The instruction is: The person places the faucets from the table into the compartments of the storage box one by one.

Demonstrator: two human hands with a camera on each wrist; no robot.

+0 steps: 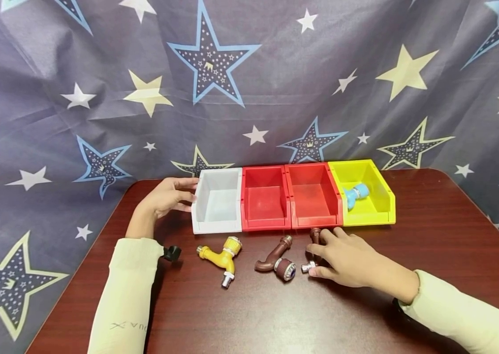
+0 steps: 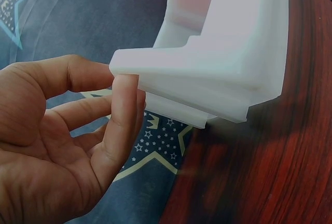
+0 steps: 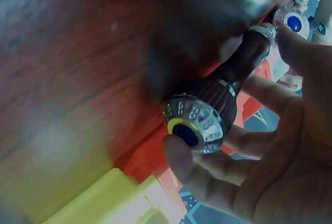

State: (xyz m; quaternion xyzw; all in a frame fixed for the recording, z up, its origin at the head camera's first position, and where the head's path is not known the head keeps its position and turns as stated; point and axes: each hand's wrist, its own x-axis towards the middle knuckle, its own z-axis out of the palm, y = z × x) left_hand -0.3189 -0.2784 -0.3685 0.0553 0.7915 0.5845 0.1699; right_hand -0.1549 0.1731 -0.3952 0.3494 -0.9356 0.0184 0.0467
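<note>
At the left end of the row, my left hand (image 1: 163, 199) reaches to the white bin (image 1: 216, 226), its lightly bent fingers touching the bin's outer side. The left wrist view has fingertips (image 2: 126, 86) right at the bin's rim. My right hand (image 1: 349, 255) grips a brown faucet (image 1: 315, 238) in front of the bins. Its ribbed handle with a dark blue cap shows between the fingers in the right wrist view, while the hand hides most of it from above. Just left lies another brown faucet (image 1: 273, 255), and farther left a yellow faucet (image 1: 221, 258).
Two red bins (image 1: 266, 224) (image 1: 317, 222) and a yellow bin (image 1: 369, 219) continue the row rightward, side by side. Inside the yellow bin lies a blue faucet (image 1: 355, 194). A star-patterned cloth (image 1: 232, 128) hangs behind the dark red-brown table (image 1: 240, 319).
</note>
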